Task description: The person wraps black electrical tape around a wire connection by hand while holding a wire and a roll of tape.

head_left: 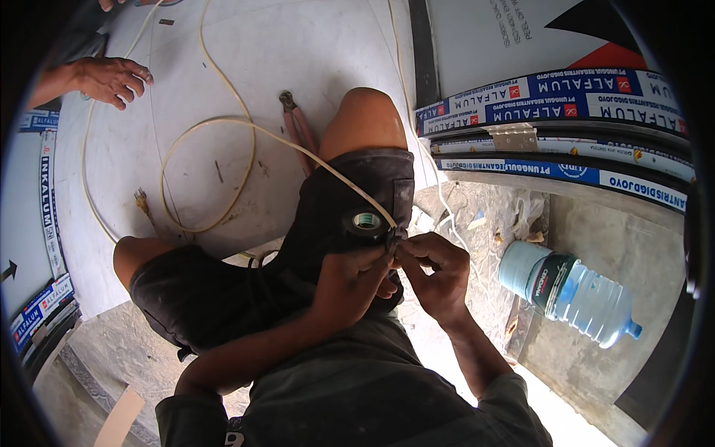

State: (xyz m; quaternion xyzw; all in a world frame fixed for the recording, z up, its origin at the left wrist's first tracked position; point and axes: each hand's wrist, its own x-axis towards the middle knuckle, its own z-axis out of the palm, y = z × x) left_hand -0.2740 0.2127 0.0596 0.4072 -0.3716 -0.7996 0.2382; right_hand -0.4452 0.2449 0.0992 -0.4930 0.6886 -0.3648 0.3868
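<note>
A plastic water bottle [577, 289] lies on the concrete floor [648, 238]. Wrapped metal bars [566, 104] are stacked beyond it. Another person's hand [112, 78] rests on a white board [313, 52].

daylight was bright and even, washing out the pale floor [313, 45] to near glare. shadows stayed soft beneath the body. fisheye distortion bent straight edges toward a dark round rim; the centre was sharp, the margins slightly blurred.
</note>
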